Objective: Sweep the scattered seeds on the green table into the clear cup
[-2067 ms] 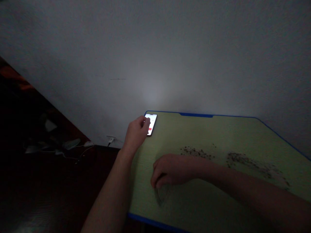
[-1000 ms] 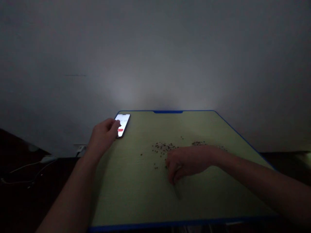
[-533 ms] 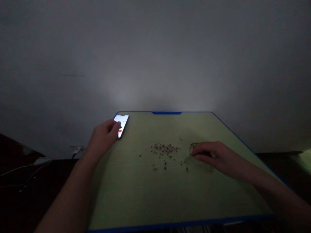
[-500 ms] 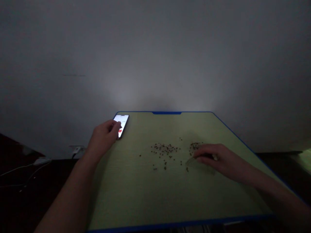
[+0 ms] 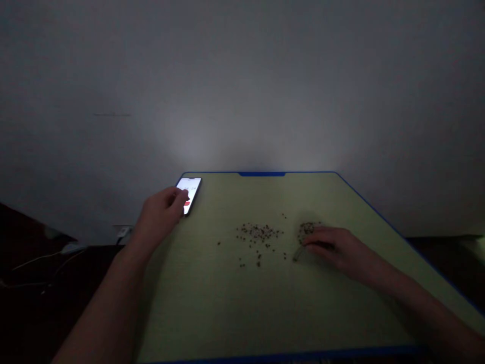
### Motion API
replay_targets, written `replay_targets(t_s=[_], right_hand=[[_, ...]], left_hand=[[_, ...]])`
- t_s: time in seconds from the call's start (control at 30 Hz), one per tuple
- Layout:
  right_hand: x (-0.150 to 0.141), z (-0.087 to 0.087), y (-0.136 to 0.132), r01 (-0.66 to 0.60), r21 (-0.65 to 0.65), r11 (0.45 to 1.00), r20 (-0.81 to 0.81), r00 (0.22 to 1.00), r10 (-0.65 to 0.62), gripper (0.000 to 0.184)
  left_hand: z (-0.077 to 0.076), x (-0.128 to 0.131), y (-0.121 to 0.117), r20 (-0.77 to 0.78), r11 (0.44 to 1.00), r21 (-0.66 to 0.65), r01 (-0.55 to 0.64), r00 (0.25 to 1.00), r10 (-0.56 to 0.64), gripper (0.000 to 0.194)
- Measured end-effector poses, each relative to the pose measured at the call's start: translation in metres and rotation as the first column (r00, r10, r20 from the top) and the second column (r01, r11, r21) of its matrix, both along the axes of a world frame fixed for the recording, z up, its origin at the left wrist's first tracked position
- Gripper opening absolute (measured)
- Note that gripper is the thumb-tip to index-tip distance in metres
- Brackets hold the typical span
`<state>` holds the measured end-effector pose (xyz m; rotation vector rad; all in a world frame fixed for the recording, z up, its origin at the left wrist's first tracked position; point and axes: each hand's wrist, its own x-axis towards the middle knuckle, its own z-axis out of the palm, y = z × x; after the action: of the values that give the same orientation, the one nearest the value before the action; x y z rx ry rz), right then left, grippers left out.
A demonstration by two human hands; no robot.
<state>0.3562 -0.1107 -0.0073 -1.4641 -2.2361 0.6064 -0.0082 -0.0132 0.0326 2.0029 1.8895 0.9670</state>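
1. Fingers (image 5: 316,236) of the right hand (image 5: 337,247) are pinched together, thumb against the fingertips, on a thin tool (image 5: 299,253); it is too dim to tell what kind. Its lower end points down at the table, just by a small dark speck.
2. Nearest the viewer, both bare forearms reach in over the table (image 5: 227,313), which has a pale green top and a blue edge.
3. Mid-table, small dark beans (image 5: 261,231) lie loosely scattered, with a few strays nearer and one off to the left.
4. Right of them, just beyond the right hand's fingertips, sits a smaller, tighter cluster (image 5: 308,227) of similar dark bits.
5. At the table's left edge, the left hand (image 5: 161,210) is curled, thumb close to the forefinger; whether it grips anything or touches the screen cannot be told.
6. Partly behind that hand, a lit phone (image 5: 194,189) lies at the far left corner, showing digits and a red patch.
7. Farthest back, a plug (image 5: 123,231) sits low on the grey wall (image 5: 242,76).
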Motion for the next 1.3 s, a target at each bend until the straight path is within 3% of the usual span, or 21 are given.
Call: replay_targets(t_s=[0.2, 0.5, 0.63, 0.73, 0.8, 0.87, 0.93, 1.0, 1.07, 1.13, 1.3], right_hand=[[0.001, -0.003, 0.003, 0.077, 0.026, 0.997, -0.026, 0.997, -0.076, 0.019], [-0.031, 0.003, -0.011, -0.065, -0.023, 0.998, 0.025, 0.998, 0.065, 0.017], [-0.046, 0.021, -0.016, -0.147, -0.069, 0.987, -0.038, 0.989, 0.145, 0.016], [-0.073, 0.042, -0.020, -0.253, 0.007, 0.967, -0.053, 0.966, 0.253, 0.015], [-0.098, 0.050, -0.025, -0.423, 0.108, 0.900, 0.043, 0.906, 0.421, 0.017], [-0.122, 0.048, -0.032, -0.591, 0.237, 0.771, 0.204, 0.806, 0.555, 0.013], [-0.137, 0.035, -0.039, -0.654, 0.347, 0.672, 0.299, 0.756, 0.582, 0.010], [-0.139, 0.017, -0.044, -0.641, 0.436, 0.632, 0.299, 0.765, 0.570, 0.015], [-0.131, 0.003, -0.048, -0.620, 0.450, 0.643, 0.283, 0.782, 0.556, 0.017], [-0.116, -0.003, -0.050, -0.605, 0.401, 0.688, 0.269, 0.796, 0.543, 0.017], [-0.082, 0.003, -0.058, -0.550, 0.281, 0.787, 0.238, 0.834, 0.498, 0.014]], left_hand=[[0.000, -0.001, -0.001, 0.007, 1.000, -0.006, 0.002, 1.000, -0.002, 0.031], [-0.001, 0.002, -0.002, 0.018, 1.000, -0.005, 0.026, 0.999, -0.026, 0.032], [0.000, 0.003, -0.003, 0.035, 0.999, 0.004, 0.049, 0.998, -0.049, 0.031], [0.000, 0.003, -0.004, 0.051, 0.999, 0.002, 0.040, 0.998, -0.040, 0.030], [-0.001, 0.003, -0.003, 0.057, 0.999, 0.002, 0.043, 0.997, -0.043, 0.029], [-0.002, 0.002, -0.001, 0.058, 0.999, -0.004, 0.048, 0.997, -0.048, 0.030], [-0.002, 0.001, 0.000, 0.048, 0.999, -0.007, 0.046, 0.998, -0.046, 0.030], [-0.001, 0.001, 0.000, 0.034, 0.999, -0.010, 0.039, 0.999, -0.039, 0.029], [0.000, 0.001, 0.000, 0.028, 0.999, -0.013, 0.035, 0.999, -0.035, 0.029], [0.001, 0.002, -0.001, 0.023, 0.999, -0.023, 0.035, 0.999, -0.034, 0.030], [0.001, 0.005, -0.002, 0.006, 0.999, -0.012, 0.037, 0.999, -0.037, 0.031]])
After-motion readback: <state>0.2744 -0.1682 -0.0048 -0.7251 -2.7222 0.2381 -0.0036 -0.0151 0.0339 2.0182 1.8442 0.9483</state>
